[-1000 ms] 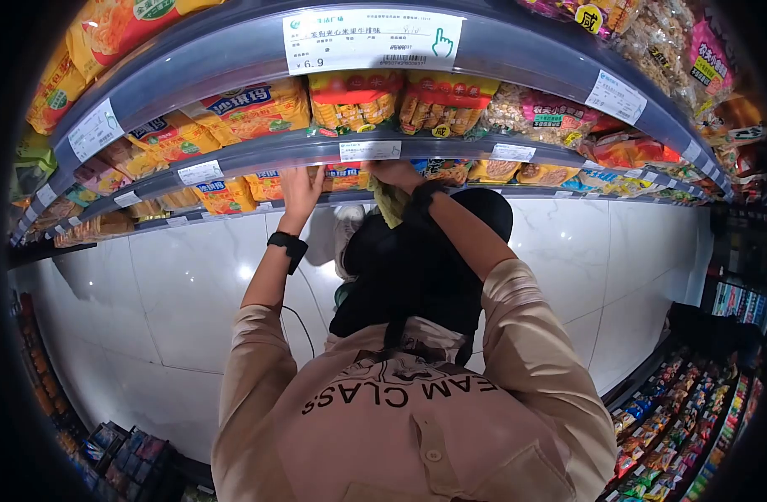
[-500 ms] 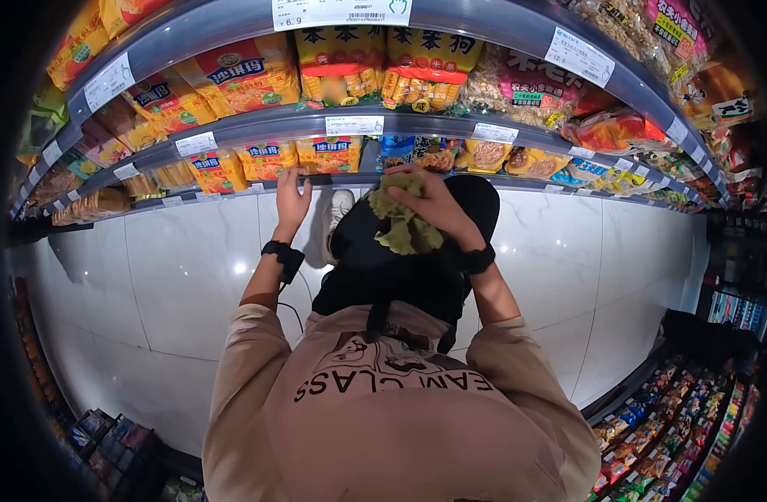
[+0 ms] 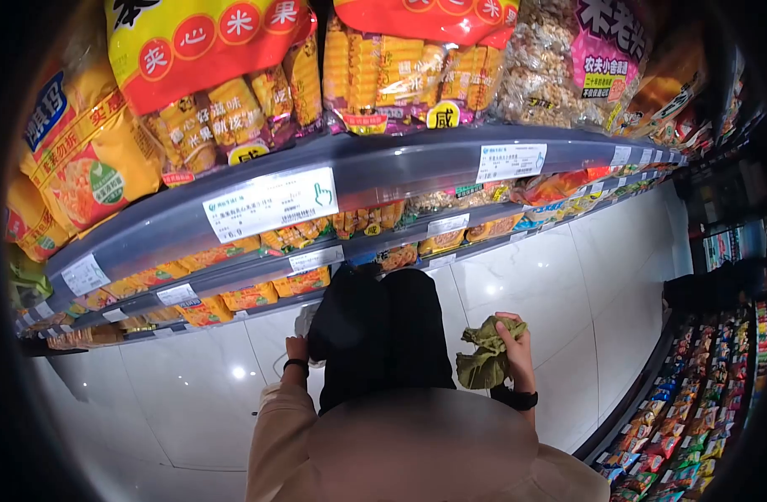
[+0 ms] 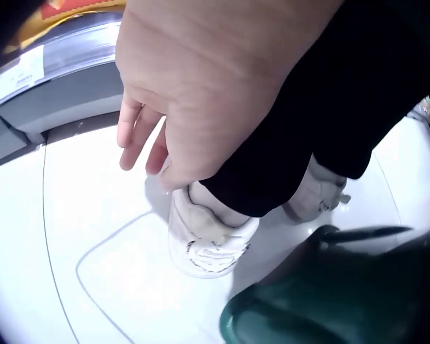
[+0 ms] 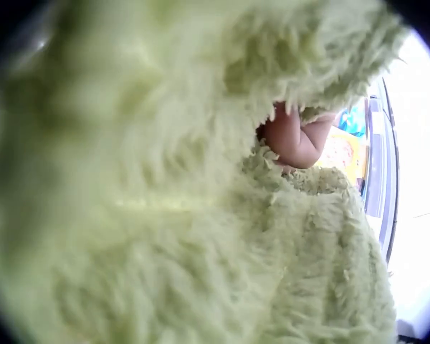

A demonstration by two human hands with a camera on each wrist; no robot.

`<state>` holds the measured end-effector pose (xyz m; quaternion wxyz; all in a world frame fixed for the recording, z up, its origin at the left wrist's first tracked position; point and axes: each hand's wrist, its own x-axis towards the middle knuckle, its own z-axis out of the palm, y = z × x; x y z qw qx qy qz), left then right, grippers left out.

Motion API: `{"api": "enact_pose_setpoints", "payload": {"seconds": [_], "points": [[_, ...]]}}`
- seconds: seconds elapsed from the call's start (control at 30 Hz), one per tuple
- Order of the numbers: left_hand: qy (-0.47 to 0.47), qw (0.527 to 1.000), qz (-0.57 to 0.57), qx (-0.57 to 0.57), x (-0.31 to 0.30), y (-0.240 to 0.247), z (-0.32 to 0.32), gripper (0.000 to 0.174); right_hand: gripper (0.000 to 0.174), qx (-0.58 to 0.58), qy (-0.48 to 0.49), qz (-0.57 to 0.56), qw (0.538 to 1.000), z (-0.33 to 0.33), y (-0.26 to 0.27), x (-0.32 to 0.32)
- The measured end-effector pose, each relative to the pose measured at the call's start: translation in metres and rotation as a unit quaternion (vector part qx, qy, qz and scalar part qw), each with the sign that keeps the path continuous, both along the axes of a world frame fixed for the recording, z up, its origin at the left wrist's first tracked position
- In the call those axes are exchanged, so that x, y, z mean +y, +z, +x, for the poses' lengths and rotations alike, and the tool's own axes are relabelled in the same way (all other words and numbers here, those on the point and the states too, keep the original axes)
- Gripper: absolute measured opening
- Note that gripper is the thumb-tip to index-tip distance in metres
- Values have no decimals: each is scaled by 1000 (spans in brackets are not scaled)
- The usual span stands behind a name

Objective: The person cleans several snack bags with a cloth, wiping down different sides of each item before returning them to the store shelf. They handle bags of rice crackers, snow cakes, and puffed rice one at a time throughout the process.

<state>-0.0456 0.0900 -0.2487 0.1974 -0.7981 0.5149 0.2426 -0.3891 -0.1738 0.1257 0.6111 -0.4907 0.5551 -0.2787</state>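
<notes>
My right hand (image 3: 519, 345) grips a crumpled green fluffy cloth (image 3: 482, 356), out to the right of the knees. In the right wrist view the cloth (image 5: 165, 215) fills most of the picture, with curled fingers (image 5: 295, 136) showing through a fold. My left hand (image 3: 296, 349) hangs beside the left leg, its fingers loosely bent and holding nothing. Below it in the left wrist view are a white shoe (image 4: 211, 244) and the black trouser leg (image 4: 272, 158).
Shelves (image 3: 383, 163) of bagged snacks (image 3: 224, 117) curve across the front, with price tags (image 3: 271, 205) along their edges. A dark green glossy object (image 4: 322, 301) stands by the shoes on the white tiled floor (image 3: 191, 402). More snack racks (image 3: 685, 410) stand at right.
Both hands have drawn back from the lowest shelf, the right one carrying the cloth out to the right. The head view has come closer to an upper shelf and turned.
</notes>
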Motion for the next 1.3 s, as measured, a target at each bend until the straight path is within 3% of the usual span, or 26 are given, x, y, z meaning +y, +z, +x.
{"api": "enact_pose_setpoints", "payload": {"seconds": [0.1,0.2,0.27,0.4,0.47,0.6,0.7,0.73,0.8,0.87,0.93,1.0,1.17,1.3], "points": [[-1,998,-55,-20,9,-16,0,15,20,22,64,8,998,9,-14,-2],[-65,994,-89,7,11,-13,7,14,23,87,165,7,982,22,-30,-7],[17,989,-146,35,11,3,1,14,24,77,159,34,984,31,-38,-10],[65,981,-152,101,4,19,5,17,26,70,120,83,987,40,-47,-3],[122,966,-195,116,-3,17,6,22,27,117,166,60,977,42,-50,-2],[8,957,-246,151,-14,13,26,26,25,174,223,29,959,40,-65,1],[-24,963,-154,221,-32,14,37,27,25,189,226,43,955,44,-60,2],[-23,963,-152,220,-31,13,40,27,24,187,226,48,955,45,-62,2],[-117,975,-136,128,-34,12,39,24,25,181,225,48,956,44,-68,2],[-113,969,-209,71,-27,-4,32,20,25,178,219,42,958,43,-70,2],[-63,970,-226,58,-17,0,22,20,26,248,225,3,942,46,-69,2],[-72,960,-268,25,-15,6,20,21,27,283,215,6,935,49,-66,1],[-105,957,-270,23,-16,9,24,27,28,302,250,-53,918,43,-77,-3],[-112,972,-190,83,-30,-8,27,28,26,351,262,-50,898,48,-79,-3]]}}
